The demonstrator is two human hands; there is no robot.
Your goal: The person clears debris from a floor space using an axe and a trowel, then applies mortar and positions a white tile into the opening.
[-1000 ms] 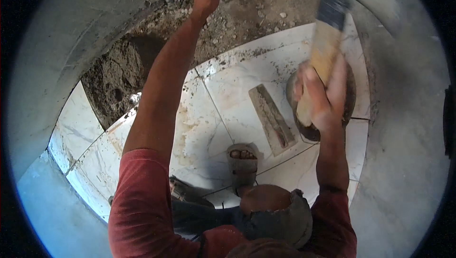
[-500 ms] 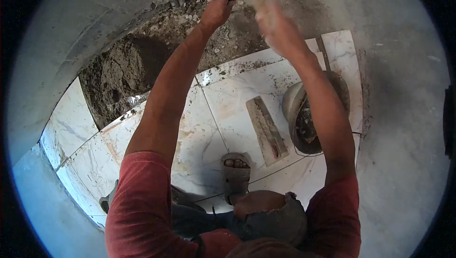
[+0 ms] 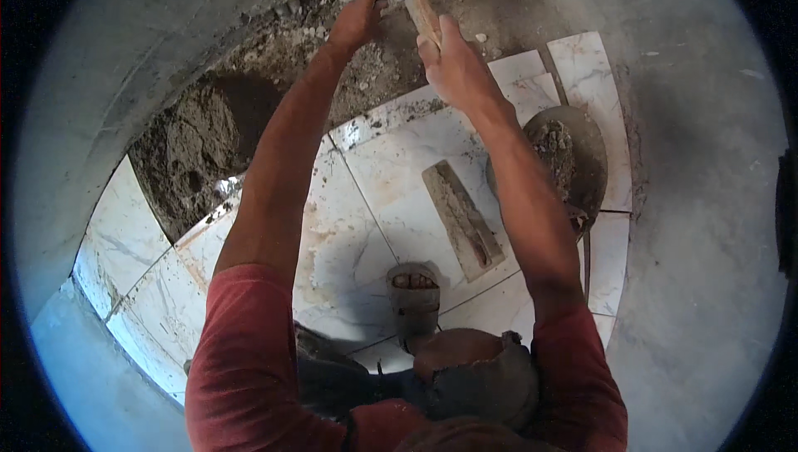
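My right hand (image 3: 460, 69) is closed round a wooden-handled tool (image 3: 422, 13) with a black section near its far end. The working end lies close to the wall at the top edge, and its shape is unclear. To its left, my left hand (image 3: 356, 21) reaches over the strip of rubble (image 3: 366, 78) at the wall's foot. Its fingers are bent together, and whatever they may hold is hidden. A long mortar-smeared float (image 3: 461, 217) lies on the white marbled tiles (image 3: 357, 211). Under my right forearm is a round bucket or bowl (image 3: 592, 161) with mortar in it.
A grey plastered wall (image 3: 166, 28) curves along the far left side. Dark wet mortar (image 3: 195, 153) fills a gap beside the tiles. My sandalled foot (image 3: 413, 296) rests on the tiles. Smooth grey floor (image 3: 698, 227) extends on the right.
My right hand and the tool have come down and left, and the tool is no longer blurred. My left hand has shifted slightly left. More of the bucket's mortar shows.
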